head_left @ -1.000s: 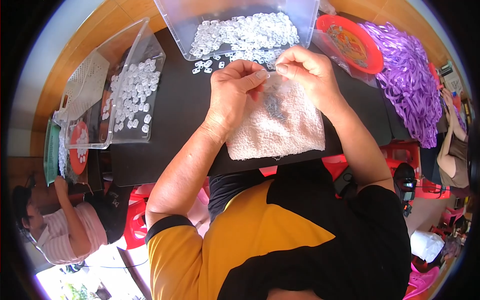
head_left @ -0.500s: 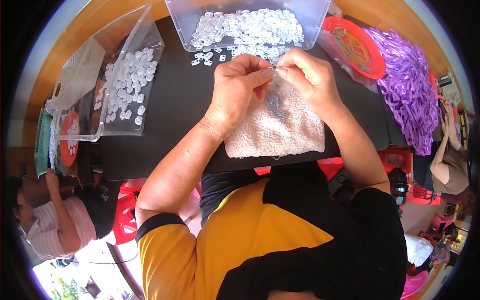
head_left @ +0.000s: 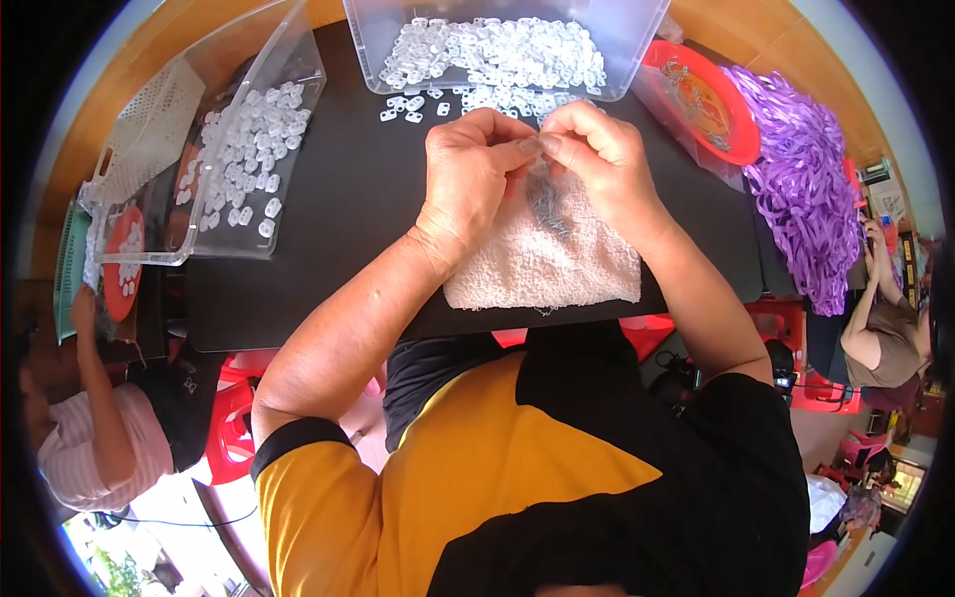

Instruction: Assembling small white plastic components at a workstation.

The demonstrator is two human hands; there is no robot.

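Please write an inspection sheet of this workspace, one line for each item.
Surface: black table.
Job's things: white towel with small dark metal parts; clear bin of small white plastic pieces.
Clutter: second clear bin, white basket, red plate, purple ribbons.
Hands: left hand and right hand pinch together over the towel; item too small to tell.
Cables: nothing seen.
Surroundings: other people seated at both sides; red stools.

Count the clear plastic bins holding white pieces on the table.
2. One clear bin sits at the far edge, beyond the left hand and right hand; another clear bin lies tilted at the left. Others may be hidden.
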